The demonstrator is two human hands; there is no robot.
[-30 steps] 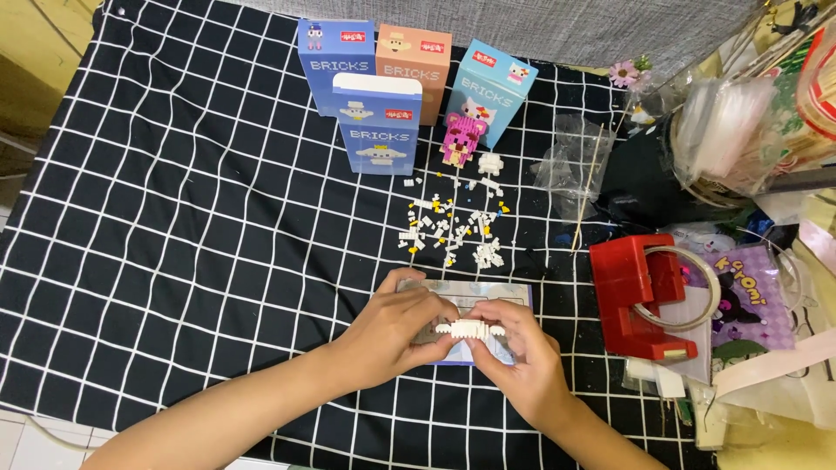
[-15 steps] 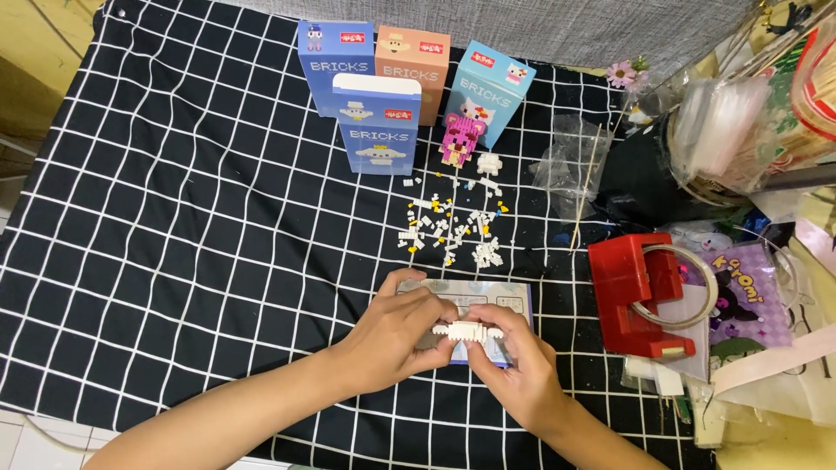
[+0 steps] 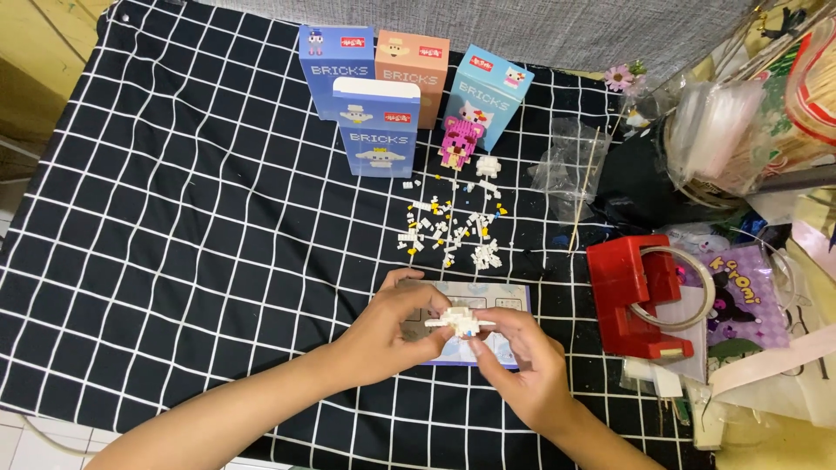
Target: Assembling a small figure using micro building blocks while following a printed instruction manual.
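White brick figure, partly built, sits pinched between the fingers of the left hand and right hand above the instruction sheet near the table's front edge; many loose bricks remain unplaced mid-table, behind it.

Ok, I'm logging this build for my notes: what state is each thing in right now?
white brick model: partly built, held over the instruction sheet.
left hand: fingers closed on the model.
right hand: fingers pinching the model.
loose bricks: scattered on the cloth.
pink figure: assembled, upright.
four boxes: upright.
clear bag: crumpled.
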